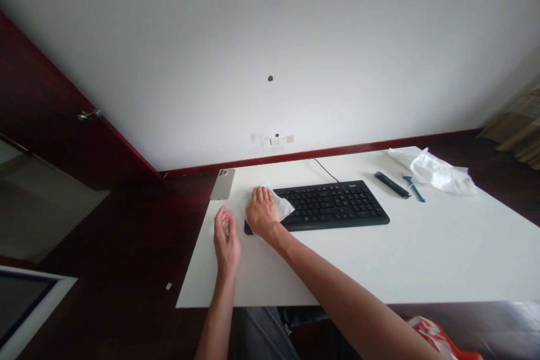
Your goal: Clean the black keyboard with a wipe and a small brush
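A black keyboard (333, 202) lies on the white table (358, 270). My right hand (262, 212) reaches across to its left end and presses a white wipe (283, 206) onto the keys. The wipe sticks out on both sides of the fingers and hides the keys beneath. Just left of the keyboard, my left hand (226, 239) is raised with its fingers loosely bent and apart, holding nothing. Beyond the left hand lies a phone (223, 184) with its camera side up.
Right of the keyboard lie a long black object (391, 184), a small blue tool, perhaps a brush (413, 188), and a crumpled clear plastic bag (441, 173). The keyboard's cable (325, 169) runs off the far edge. A red and white bag (434, 337) shows below the near edge.
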### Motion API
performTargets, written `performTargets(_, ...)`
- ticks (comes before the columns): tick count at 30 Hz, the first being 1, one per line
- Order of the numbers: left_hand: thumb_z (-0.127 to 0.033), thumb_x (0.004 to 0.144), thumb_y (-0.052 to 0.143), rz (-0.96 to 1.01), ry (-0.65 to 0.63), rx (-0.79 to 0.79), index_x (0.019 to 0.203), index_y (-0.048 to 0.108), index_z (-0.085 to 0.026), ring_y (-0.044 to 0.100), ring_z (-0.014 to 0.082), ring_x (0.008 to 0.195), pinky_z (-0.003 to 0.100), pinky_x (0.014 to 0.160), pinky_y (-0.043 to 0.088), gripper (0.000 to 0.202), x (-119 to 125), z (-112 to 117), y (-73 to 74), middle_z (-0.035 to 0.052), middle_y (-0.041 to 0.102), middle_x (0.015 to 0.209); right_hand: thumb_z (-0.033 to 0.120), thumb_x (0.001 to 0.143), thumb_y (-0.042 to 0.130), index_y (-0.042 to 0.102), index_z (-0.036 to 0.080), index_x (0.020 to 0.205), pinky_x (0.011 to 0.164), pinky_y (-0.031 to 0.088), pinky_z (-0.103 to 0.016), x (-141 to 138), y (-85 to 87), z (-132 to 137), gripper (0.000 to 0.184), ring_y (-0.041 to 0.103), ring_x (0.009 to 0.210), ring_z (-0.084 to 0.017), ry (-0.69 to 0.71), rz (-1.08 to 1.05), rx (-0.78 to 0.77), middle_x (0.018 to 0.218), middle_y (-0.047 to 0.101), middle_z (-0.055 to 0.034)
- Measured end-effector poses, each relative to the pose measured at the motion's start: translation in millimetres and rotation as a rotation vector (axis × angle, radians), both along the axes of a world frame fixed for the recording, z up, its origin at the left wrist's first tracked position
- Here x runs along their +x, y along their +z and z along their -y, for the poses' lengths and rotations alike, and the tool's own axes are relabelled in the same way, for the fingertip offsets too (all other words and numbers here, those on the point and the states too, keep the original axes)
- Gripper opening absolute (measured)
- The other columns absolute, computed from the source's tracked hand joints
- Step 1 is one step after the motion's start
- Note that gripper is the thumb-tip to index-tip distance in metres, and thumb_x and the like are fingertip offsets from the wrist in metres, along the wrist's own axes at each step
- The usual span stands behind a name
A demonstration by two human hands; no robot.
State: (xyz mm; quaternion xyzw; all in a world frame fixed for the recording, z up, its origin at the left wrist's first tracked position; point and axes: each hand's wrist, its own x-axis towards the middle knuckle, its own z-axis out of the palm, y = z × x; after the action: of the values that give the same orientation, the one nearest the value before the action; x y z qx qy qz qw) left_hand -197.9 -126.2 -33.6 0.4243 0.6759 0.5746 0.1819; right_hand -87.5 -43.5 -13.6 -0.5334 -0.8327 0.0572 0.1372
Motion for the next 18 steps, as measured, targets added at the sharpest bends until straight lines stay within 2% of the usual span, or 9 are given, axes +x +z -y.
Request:
performTargets(6,-0.047,0.102,0.050,0.000,-0.003,0.007,0.143,0.053,-0.021,0.062,0.0259,0.121,0.040,0.101,0.052,0.048,-1.0,1.1,0.3,0.0155,0.064,0.133,0.028,0.103,0.029,0.028,-0.013,0.158,0.130,0.015,-0.049,-9.2,7.4,3.8,0.069,0.027,0.156,-0.037,0.004,-0.007,-0.049,0.165,0.033,-0.0304)
performTargets(12,-0.048,0.101,0.053,-0.008,-0.018,0.015,0.143,0.053,-0.023,0.063,0.0257,0.122,0.038,0.100,0.053,0.049,-1.2,0.6,-2.0,0.0147,0.065,0.132,0.031,0.103,0.030,0.023,-0.010,0.161,0.130,0.013,-0.049,-4.7,4.5,17.1,0.071,0.015,0.160,-0.036,0.062,-0.010,-0.087,0.170,0.019,-0.0281)
performTargets(18,-0.049,0.099,0.055,-0.012,-0.014,0.014,0.142,0.054,-0.022,0.064,0.0262,0.119,0.038,0.097,0.055,0.051,-1.2,0.7,-1.2,0.0148,0.065,0.130,0.030,0.103,0.032,0.026,-0.009,0.161,0.130,0.015,-0.048,-6.3,9.6,7.8,0.070,0.018,0.160,-0.035,0.083,-0.011,-0.104,0.169,0.025,-0.0267)
